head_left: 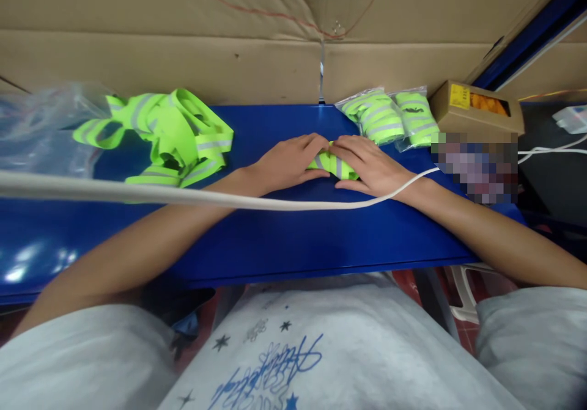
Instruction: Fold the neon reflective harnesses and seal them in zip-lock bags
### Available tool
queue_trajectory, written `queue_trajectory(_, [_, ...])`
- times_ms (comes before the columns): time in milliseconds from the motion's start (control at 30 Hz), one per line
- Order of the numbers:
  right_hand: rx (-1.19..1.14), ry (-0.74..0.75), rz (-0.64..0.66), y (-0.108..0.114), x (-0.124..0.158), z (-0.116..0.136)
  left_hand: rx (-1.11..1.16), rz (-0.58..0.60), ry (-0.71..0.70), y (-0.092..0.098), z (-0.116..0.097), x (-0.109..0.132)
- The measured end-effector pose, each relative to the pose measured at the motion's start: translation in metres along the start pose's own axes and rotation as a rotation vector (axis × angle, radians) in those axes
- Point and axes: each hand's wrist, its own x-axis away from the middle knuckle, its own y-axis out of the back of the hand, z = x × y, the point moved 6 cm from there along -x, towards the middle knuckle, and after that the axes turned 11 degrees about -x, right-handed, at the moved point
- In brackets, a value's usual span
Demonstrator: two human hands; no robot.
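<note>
Between my two hands lies a folded neon-yellow reflective strap (pixel 338 167) with grey stripes, low over the blue table (pixel 284 239). My left hand (pixel 298 161) grips its left end, fingers on top and thumb at the near side. On the right end, my right hand (pixel 367 164) is closed the same way. The palms and fingers hide much of the strap. Left of my hands sits a loose heap of the same neon strapping (pixel 177 132). Two clear bags of folded straps, one (pixel 378 120) beside the other (pixel 416 117), lie just beyond my right hand.
A brown cardboard box (pixel 479 113) with orange contents stands at the back right, a pixelated patch in front of it. Clear plastic bags (pixel 55 123) lie far left. A white cable (pixel 275 202) crosses the view in front of my forearms. Cardboard (pixel 183 62) walls the back.
</note>
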Motion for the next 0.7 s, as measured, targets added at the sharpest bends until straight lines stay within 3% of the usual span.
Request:
queue_trajectory(200, [0.035, -0.033, -0.038, 0.004, -0.003, -0.009, 0.049, -0.061, 0.047, 0.002, 0.005, -0.010])
queue_trajectory(467, [0.024, -0.229, -0.164, 0.019, -0.030, -0.054, 0.262, -0.197, 0.216, -0.001, 0.037, -0.035])
queue_trajectory(700, [-0.077, -0.214, -0.074, 0.026, -0.042, -0.054, 0.391, -0.157, 0.205, -0.003, 0.046, -0.037])
